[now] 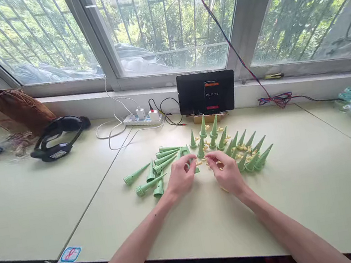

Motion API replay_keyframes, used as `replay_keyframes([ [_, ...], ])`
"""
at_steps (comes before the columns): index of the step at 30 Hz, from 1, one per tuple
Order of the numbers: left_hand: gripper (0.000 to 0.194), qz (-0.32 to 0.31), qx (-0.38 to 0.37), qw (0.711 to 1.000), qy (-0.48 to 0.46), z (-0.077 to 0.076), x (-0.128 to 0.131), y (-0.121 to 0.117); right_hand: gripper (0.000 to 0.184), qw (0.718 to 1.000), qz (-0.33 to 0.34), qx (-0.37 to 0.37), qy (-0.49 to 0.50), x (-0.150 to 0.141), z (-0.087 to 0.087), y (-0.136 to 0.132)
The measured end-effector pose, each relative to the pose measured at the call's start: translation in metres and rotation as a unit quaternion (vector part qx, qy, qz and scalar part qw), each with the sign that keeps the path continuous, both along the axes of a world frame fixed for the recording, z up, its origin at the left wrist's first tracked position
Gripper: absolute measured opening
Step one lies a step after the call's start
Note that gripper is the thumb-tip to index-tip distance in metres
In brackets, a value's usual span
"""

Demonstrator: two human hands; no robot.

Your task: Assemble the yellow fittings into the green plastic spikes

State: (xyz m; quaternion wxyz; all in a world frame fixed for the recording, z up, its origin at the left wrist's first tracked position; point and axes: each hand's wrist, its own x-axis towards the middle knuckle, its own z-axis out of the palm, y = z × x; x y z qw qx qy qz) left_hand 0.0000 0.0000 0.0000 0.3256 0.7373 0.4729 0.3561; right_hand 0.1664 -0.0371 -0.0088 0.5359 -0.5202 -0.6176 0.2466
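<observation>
Left hand (182, 177) and right hand (228, 170) pinch yellow parts (199, 163) beside green spikes (254, 163).

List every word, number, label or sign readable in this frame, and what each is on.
"00:1…": timer digits on the black rectangular tablet; the rest is blurred.
Orange strip and red strip on that screen: any lettering too small to read.
Blue-bordered white sticker on the pale table's edge: a red mark, not surely legible.
Pale label on the black plastic headset: too small to read.
</observation>
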Motion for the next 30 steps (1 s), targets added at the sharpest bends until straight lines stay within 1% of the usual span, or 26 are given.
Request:
replay_keyframes([
  [6,0.025,-0.001,0.008,1.0,-0.004,0.0003,0.0005,-0.0003,0.017,1.0,0.004,-0.001,-0.013,0.0005,-0.0032,0.0007],
  [15,0.027,-0.002,0.014,1.0,-0.016,-0.0012,-0.0007,0.0012,0.019,1.0,0.009,0.0,-0.029,0.001,-0.0027,0.0004],
  [17,0.032,0.001,0.017,1.0,-0.026,-0.0009,-0.0007,0.0005,0.019,0.999,0.012,-0.001,-0.032,0.0008,-0.0041,0.001],
  [22,0.051,0.007,0.007,0.999,-0.052,0.0003,0.0002,-0.001,0.019,0.999,0.021,-0.003,-0.036,0.001,-0.0086,0.0025],
  [24,0.055,0.011,-0.002,0.998,-0.059,-0.0002,0.0006,-0.0007,0.019,0.999,0.025,-0.005,-0.034,0.0012,-0.0093,0.0025],
  [30,0.046,0.016,-0.017,0.998,-0.065,-0.0019,0.0006,0.001,0.018,0.999,0.041,-0.012,-0.028,0.0006,-0.0083,0.0015],
])
